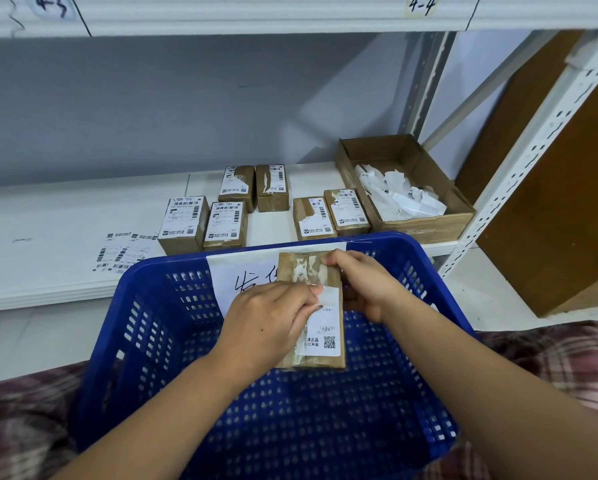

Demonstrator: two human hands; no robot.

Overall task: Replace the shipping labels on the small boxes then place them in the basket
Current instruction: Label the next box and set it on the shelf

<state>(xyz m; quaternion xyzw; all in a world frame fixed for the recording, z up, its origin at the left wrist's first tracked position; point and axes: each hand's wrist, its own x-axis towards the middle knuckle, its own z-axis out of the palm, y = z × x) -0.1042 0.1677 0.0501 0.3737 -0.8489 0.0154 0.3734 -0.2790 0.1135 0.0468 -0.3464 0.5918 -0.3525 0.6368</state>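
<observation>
Right hand [363, 282] is gripping the small box [334, 277] by its far end above the basket [394, 242], long axis pointing away; left hand [266, 320] is pinching the label [325, 327] at its far-left corner.

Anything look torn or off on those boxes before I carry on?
Yes: labels are ripped on the back-left box, the back-right box and two boxes beside the scrap tray. The two front-left labels look whole. The held box has its label half peeled, with residue above.
</observation>
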